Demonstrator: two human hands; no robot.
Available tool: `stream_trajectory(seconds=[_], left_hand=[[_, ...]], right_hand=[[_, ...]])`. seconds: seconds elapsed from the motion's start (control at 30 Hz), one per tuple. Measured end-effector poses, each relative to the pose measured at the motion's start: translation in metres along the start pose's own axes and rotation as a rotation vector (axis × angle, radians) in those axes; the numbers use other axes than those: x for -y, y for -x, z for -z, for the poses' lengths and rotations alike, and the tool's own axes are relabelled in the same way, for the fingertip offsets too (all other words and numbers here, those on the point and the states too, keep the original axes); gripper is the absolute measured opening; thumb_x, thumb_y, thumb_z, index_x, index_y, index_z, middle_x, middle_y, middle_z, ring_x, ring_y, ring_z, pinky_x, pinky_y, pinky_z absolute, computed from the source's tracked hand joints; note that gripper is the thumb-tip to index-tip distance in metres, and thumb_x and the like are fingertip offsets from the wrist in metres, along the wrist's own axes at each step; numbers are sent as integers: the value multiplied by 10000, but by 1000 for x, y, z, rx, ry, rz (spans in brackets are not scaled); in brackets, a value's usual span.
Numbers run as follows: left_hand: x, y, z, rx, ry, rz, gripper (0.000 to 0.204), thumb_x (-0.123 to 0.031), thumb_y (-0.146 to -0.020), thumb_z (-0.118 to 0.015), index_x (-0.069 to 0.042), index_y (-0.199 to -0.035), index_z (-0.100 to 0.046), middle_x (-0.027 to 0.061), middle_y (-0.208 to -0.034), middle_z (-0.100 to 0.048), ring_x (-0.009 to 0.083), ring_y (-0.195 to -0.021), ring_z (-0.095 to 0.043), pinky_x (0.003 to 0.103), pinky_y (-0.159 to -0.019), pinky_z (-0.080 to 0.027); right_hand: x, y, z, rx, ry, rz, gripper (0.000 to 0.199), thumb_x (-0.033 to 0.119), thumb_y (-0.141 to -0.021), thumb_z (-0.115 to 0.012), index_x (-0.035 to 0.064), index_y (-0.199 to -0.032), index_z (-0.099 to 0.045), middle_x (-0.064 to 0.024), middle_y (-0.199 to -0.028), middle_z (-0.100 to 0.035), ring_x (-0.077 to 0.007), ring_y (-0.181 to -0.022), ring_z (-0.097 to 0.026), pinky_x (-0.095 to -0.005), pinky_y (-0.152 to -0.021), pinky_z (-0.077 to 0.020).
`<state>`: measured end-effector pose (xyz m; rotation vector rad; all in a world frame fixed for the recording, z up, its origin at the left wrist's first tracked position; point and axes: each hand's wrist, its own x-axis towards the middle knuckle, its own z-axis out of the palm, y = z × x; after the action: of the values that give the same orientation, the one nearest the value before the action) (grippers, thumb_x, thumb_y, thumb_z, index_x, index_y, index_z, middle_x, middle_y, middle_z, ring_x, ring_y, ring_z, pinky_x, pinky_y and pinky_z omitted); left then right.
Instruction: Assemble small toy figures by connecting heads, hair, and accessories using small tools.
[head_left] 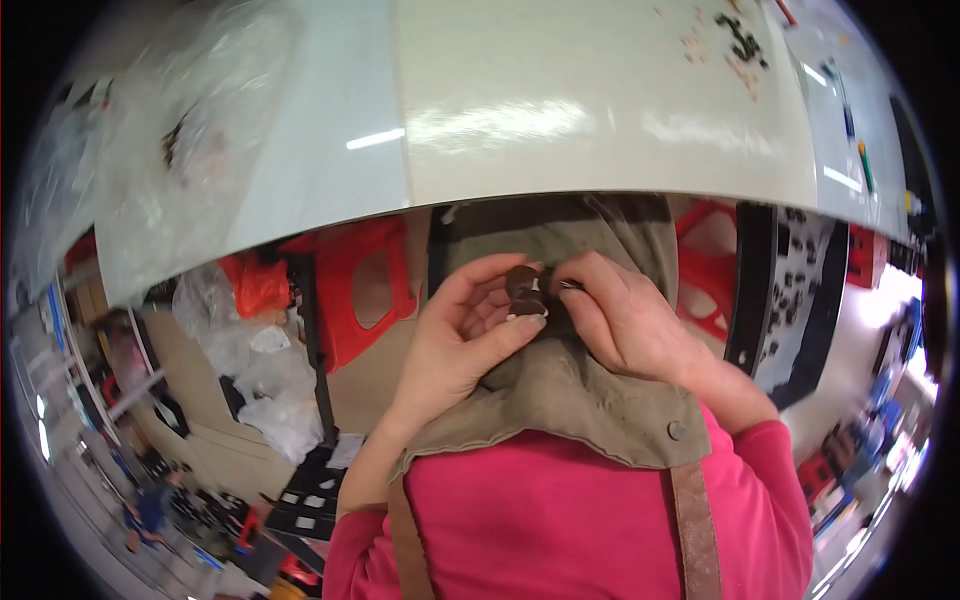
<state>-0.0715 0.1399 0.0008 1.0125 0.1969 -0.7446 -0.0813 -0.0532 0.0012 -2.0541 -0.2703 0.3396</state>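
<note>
Above my lap, my left hand (462,328) grips a small dark brown piece (522,286) with rounded ends between thumb and fingers. A pale bit shows at its lower end, near the thumb tip. My right hand (625,315) is closed in a pinch just right of the piece. Something small and dark shows at its fingertips, but I cannot make out what it is or whether it touches the brown piece. Beneath both hands lies the olive-brown apron (560,390) that I wear.
The pale tabletop (600,150) curves ahead, with clear plastic sheeting (220,120) at left and small black parts (742,40) at far right. Red stools (365,290) stand below. White plastic bags (275,370) are at left, a tray of dark pieces (795,285) at right.
</note>
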Motion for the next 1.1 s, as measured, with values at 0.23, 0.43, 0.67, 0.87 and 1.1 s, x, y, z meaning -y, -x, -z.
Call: stream_trajectory(seconds=[0.23, 0.43, 0.67, 0.87, 1.1], left_hand=[[-5, -6, -14, 35, -47, 106, 489, 66, -804, -629, 10, -1243, -422, 95, -1179, -535, 143, -1076, -533, 264, -935, -442], [-3, 0, -3, 62, -93, 103, 484, 70, -798, -633, 15, -1233, -428, 101, -1168, -538, 146, -1057, -545, 265, -917, -456], [-11, 4, 11, 84, -82, 108, 486, 66, -799, -634, 15, -1237, -428, 104, -1174, -538, 148, -1063, -544, 267, -917, -457], [-15, 8, 21, 98, -93, 98, 488, 60, -803, -635, 15, -1242, -427, 104, -1171, -543, 150, -1068, -544, 271, -918, -458], [-24, 8, 25, 73, -107, 109, 481, 64, -806, -630, 18, -1243, -433, 108, -1180, -539, 151, -1072, -541, 272, -917, -459]], right_hand=[[-2, 16, 11, -66, 11, -63, 125, 100, -859, -547, 29, -954, -509, -150, -788, -582, -355, -691, -585, -403, -596, -471], [2, 19, -1, -11, 80, -39, 134, 118, -847, -574, 31, -933, -517, -141, -784, -581, -340, -685, -586, -401, -582, -475], [14, 12, -10, 9, 113, -46, 126, 117, -839, -579, 38, -919, -521, -129, -779, -578, -328, -685, -586, -396, -581, -478], [24, 6, -15, 33, 177, -32, 133, 117, -832, -580, 38, -922, -524, -122, -791, -574, -320, -687, -586, -391, -581, -484], [28, -2, -21, 27, 176, -47, 133, 107, -832, -576, 36, -930, -521, -122, -796, -571, -327, -685, -582, -399, -581, -486]])
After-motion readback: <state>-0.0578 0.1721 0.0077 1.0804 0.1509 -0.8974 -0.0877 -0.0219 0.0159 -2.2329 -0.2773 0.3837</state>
